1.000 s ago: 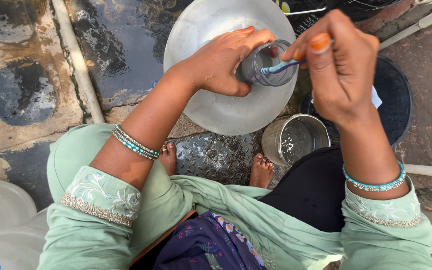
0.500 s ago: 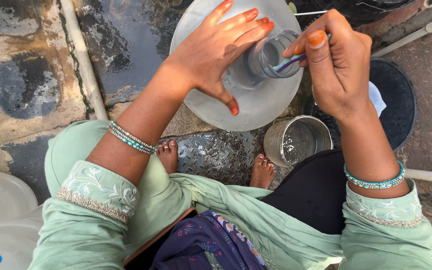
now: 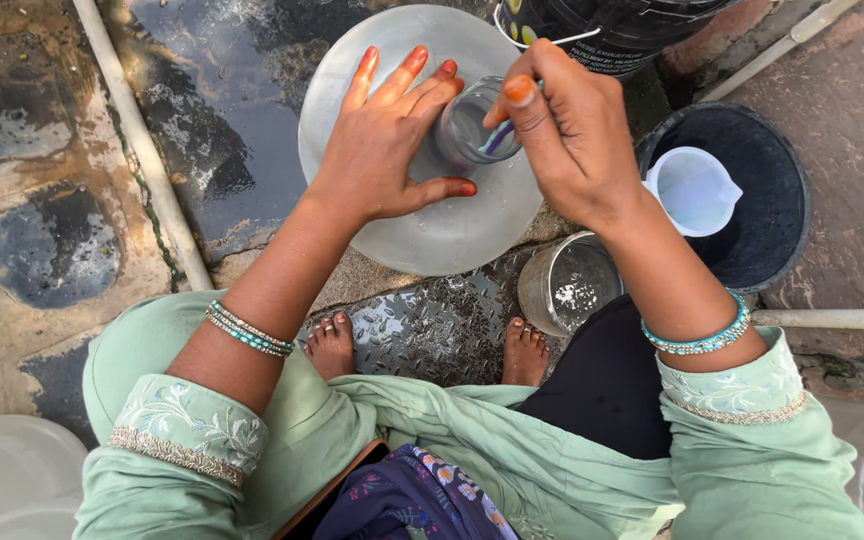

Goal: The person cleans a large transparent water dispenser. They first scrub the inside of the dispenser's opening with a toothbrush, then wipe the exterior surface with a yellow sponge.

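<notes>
At the top centre of the frame, your left hand lies flat, fingers spread, against the big clear water jug; its neck touches your fingertips. Your right hand is pinched tight on a thin brush handle poking into that neck.

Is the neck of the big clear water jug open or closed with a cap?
Open. The neck of the jug has no cap, and the right hand pushes a thin brush into it.
</notes>
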